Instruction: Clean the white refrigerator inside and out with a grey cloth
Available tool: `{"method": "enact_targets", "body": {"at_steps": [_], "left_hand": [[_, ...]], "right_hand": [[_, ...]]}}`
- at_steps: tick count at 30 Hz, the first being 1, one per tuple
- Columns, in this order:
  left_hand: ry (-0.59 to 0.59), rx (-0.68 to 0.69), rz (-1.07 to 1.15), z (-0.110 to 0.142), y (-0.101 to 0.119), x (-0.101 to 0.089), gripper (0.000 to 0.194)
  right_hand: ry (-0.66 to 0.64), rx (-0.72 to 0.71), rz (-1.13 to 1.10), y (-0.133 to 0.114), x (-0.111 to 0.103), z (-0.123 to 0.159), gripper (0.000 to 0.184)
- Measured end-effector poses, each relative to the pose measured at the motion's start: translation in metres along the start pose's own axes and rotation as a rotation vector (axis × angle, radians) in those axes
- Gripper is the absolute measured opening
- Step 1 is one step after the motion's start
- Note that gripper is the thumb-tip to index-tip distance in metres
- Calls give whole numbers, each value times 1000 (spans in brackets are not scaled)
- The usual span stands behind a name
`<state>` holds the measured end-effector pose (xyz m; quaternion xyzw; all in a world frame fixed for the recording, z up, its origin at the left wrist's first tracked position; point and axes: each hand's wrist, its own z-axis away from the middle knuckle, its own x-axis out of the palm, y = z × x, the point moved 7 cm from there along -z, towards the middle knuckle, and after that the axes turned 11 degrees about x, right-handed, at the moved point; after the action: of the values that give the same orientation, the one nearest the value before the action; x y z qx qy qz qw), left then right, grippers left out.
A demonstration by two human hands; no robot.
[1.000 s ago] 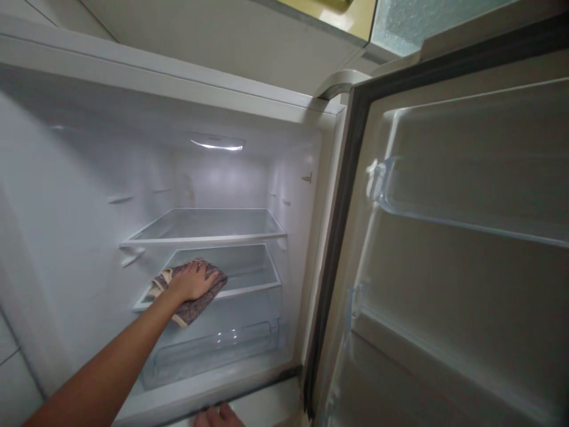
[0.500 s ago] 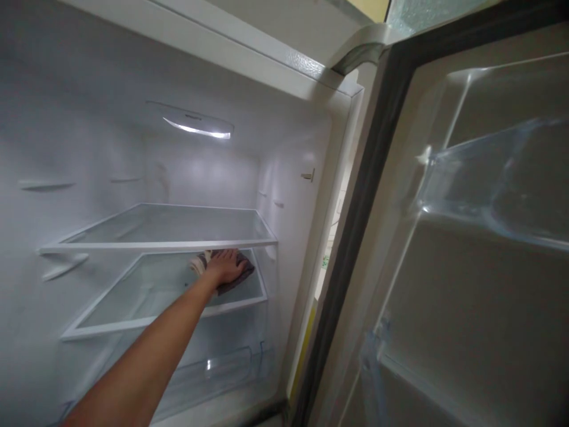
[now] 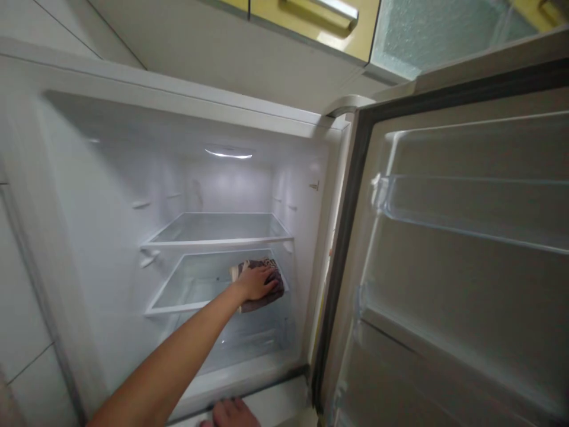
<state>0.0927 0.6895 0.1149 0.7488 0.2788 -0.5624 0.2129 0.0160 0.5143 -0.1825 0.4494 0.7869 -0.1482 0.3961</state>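
My left hand (image 3: 256, 282) reaches into the open fridge and is closed on a folded brown and cream cloth (image 3: 260, 303). The cloth bunches under the palm and fingers, at the right front of the lower glass shelf (image 3: 171, 309), and hangs past its front edge. At the bottom edge of the picture, my right hand (image 3: 235, 413) shows only in part. Its fingers look curled and close together by the white ledge (image 3: 278, 398) below the compartment; what they hold, if anything, is out of sight.
An upper glass shelf (image 3: 217, 242) lies above the cloth, and a lit lamp (image 3: 229, 155) is at the ceiling. To the right, the open door (image 3: 466, 284) carries a clear bin (image 3: 444, 228). A yellow cabinet (image 3: 306, 24) is above the fridge.
The view has pulled back and shows more of the fridge's outside. My left hand and the cloth have come forward to the shelf's front edge. My right hand has come into view below.
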Motion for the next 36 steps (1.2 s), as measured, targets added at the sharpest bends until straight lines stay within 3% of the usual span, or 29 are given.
{"method": "enact_targets", "body": {"at_steps": [3,6,8,10,12,15,18,21,23,27,31,34,36], "left_hand": [[75,-29,-39,38,23,-19,47],[202,-43,-96,97,40,-34,45],[276,-51,-141,148,46,-33,51],[310,-53,-177,204,47,-18,53],[310,-24,-200,257,45,10,52],[321,127,-264,319,43,56,65],[243,187,-263,351,32,83,89],[153,235,-227,357,26,86,104],[112,262,-215,354,25,85,108],[46,244,-191,351,17,104,116],[79,247,-261,354,10,129,110],[101,259,-306,354,10,137,96],[116,261,-316,354,11,137,84]], "right_hand": [[23,33,1,6,10,14,47],[-12,11,-116,14,-6,21,70],[-4,21,-208,19,-31,17,56],[56,54,-298,25,-68,1,30],[128,118,-367,35,-114,-30,17],[160,399,-355,72,-180,-101,26],[-15,705,-200,124,-212,-167,46],[-390,771,-141,163,-195,-205,66],[-521,731,-147,182,-179,-218,70],[-572,678,-128,212,-156,-243,71],[-583,671,-83,233,-137,-272,69],[-573,659,-59,237,-118,-296,71],[-567,620,-62,226,-102,-314,72]]}}
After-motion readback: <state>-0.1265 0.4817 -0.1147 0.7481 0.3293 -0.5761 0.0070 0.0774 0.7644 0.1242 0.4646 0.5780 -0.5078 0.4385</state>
